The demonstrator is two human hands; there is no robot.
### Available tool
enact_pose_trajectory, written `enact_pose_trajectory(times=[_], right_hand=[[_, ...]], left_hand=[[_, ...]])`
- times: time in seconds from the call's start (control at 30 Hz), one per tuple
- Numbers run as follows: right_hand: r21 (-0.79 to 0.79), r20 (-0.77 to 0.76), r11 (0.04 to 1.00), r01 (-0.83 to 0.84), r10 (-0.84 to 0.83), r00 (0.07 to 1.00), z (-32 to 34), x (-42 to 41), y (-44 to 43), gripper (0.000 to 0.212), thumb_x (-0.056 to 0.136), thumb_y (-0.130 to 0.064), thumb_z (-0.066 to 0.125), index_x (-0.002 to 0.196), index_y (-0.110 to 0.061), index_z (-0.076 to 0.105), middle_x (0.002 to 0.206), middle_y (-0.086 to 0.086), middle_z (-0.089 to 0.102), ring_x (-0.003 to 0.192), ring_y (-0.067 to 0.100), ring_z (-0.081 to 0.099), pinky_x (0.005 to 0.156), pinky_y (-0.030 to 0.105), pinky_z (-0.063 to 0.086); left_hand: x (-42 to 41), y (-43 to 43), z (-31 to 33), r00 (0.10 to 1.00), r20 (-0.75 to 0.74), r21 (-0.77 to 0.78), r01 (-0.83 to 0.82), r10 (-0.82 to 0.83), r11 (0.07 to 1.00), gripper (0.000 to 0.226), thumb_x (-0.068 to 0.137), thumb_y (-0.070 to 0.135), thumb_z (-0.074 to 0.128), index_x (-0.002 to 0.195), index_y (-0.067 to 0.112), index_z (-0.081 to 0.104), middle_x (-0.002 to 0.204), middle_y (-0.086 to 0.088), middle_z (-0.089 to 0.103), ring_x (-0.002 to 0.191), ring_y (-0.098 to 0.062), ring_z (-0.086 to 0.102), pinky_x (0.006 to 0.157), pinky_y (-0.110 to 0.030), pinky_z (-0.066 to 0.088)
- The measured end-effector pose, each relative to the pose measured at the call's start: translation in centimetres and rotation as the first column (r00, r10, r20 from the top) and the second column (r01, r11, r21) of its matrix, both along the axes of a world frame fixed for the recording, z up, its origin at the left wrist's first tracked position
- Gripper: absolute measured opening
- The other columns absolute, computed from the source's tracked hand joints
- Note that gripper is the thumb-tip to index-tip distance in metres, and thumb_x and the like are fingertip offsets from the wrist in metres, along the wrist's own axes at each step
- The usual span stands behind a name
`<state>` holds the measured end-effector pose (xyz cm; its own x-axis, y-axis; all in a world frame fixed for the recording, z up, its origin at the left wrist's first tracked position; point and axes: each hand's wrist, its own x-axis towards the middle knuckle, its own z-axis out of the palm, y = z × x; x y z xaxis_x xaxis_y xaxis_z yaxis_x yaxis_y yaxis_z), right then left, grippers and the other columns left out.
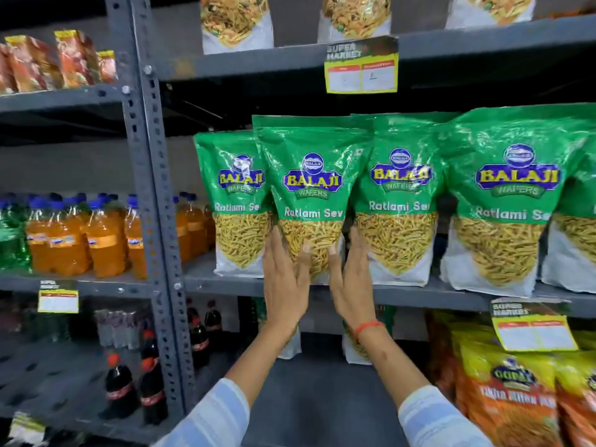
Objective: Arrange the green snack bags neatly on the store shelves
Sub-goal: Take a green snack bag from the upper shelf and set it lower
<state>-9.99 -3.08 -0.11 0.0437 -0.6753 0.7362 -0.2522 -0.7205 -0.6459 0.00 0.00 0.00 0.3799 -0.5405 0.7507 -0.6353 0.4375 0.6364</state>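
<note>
Both hands, our left hand [285, 282] and right hand [350, 282], lie flat against one green snack bag [311, 195].

We press straight fingers to its lower sides, thumbs laid on the clear front, nothing curled round it. It stands upright at the front edge of the middle shelf [419, 295] and overlaps the bag on its left [237, 201] and the bag on its right [400, 201] — whether its base rests on the shelf, we cannot tell. Orange drink bottles [106, 240] fill the next bay.

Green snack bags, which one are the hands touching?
The second shiny green plastic snack bag from the left, standing frontmost; the left hand and right hand press its lower sides.
</note>
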Motion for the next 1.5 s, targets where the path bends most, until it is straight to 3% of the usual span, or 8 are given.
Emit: enact_pose_trajectory(times=[0.43,0.6,0.8,0.93,1.13,1.27,1.37,1.5], right_hand=[[0.189,-0.138,0.976,-0.111,0.138,0.981,0.0,-1.7,-0.3,0.106,0.072,-0.084,0.036,0.151,-0.017,0.016,0.137,0.007,0.05,0.118,0.018,0.047,0.101,0.038,0.041],[0.162,-0.089,0.957,-0.241,0.257,0.962,-0.4,-3.0,1.6,0.088,0.08,-0.068,0.051,0.15,-0.025,0.021,0.155,-0.004,0.032,0.141,0.014,0.033,0.113,0.048,0.036],[0.134,-0.127,0.915,-0.381,0.397,0.909,-1.2,-4.3,4.8,0.055,0.08,-0.053,0.06,0.13,-0.043,0.039,0.123,-0.004,0.049,0.11,-0.012,0.046,0.096,0.007,0.037],[0.218,-0.174,0.873,-0.437,0.475,0.862,-4.0,-4.4,5.1,0.044,0.079,-0.033,0.071,0.111,-0.047,0.044,0.114,-0.011,0.055,0.11,-0.006,0.049,0.086,-0.003,0.034],[0.482,-0.091,0.702,-0.525,0.636,0.767,-10.6,-2.4,3.9,0.07,0.07,-0.027,0.079,0.129,-0.02,0.041,0.126,-0.009,0.058,0.117,0.008,0.056,0.094,0.021,0.049],[0.554,-0.048,0.666,-0.5,0.624,0.78,-16.1,0.0,2.9,0.064,0.074,-0.019,0.08,0.122,-0.028,0.039,0.118,-0.023,0.052,0.117,0.006,0.05,0.087,0.007,0.046],[0.613,-0.051,0.648,-0.452,0.604,0.796,-19.8,1.9,1.6,0.066,0.071,-0.021,0.082,0.122,-0.026,0.039,0.122,-0.01,0.057,0.119,0.013,0.053,0.096,0.022,0.049],[0.692,-0.026,0.608,-0.389,0.56,0.828,-23.6,4.4,-0.4,0.061,0.071,-0.019,0.082,0.115,-0.02,0.041,0.116,-0.007,0.059,0.117,0.018,0.056,0.09,0.023,0.052]], left_hand=[[1.4,1.1,0.6,0.976,-0.186,0.045,0.119,-0.108,0.992,0.063,0.084,0.05,0.057,0.139,0.024,0.039,0.143,-0.001,0.044,0.133,-0.018,0.039,0.109,-0.047,0.036],[0.5,4.7,-0.1,0.959,-0.254,-0.041,0.119,-0.126,0.992,0.067,0.076,0.047,0.061,0.136,0.022,0.044,0.139,0.002,0.047,0.128,-0.014,0.044,0.108,-0.041,0.039],[0.6,8.5,-2.6,0.959,-0.256,-0.086,0.103,-0.122,0.991,0.066,0.071,0.057,0.066,0.13,0.033,0.049,0.135,0.006,0.052,0.127,-0.006,0.047,0.106,-0.03,0.041],[1.3,10.5,-6.0,0.961,-0.258,0.002,0.101,-0.097,0.995,0.057,0.069,0.054,0.067,0.123,0.04,0.051,0.124,0.014,0.053,0.12,-0.005,0.051,0.099,-0.026,0.043],[4.7,11.5,-12.8,0.959,-0.28,0.221,0.108,-0.043,0.969,0.069,0.056,0.063,0.074,0.117,0.036,0.056,0.119,0.011,0.052,0.118,-0.018,0.053,0.099,-0.035,0.044],[8.2,10.4,-17.0,0.957,-0.271,0.389,0.209,-0.106,0.897,0.048,0.065,0.049,0.077,0.11,0.043,0.061,0.124,0.0,0.05,0.117,-0.014,0.053,0.102,-0.035,0.044],[10.5,8.9,-20.0,0.956,-0.265,0.52,0.253,-0.127,0.816,0.043,0.075,0.027,0.075,0.113,0.037,0.058,0.128,-0.003,0.048,0.116,-0.012,0.051,0.1,-0.025,0.043],[13.3,6.2,-23.3,0.964,-0.242,0.619,0.242,-0.111,0.747,0.053,0.067,0.043,0.077,0.116,0.03,0.062,0.13,-0.003,0.05,0.121,-0.018,0.051,0.103,-0.033,0.043]])
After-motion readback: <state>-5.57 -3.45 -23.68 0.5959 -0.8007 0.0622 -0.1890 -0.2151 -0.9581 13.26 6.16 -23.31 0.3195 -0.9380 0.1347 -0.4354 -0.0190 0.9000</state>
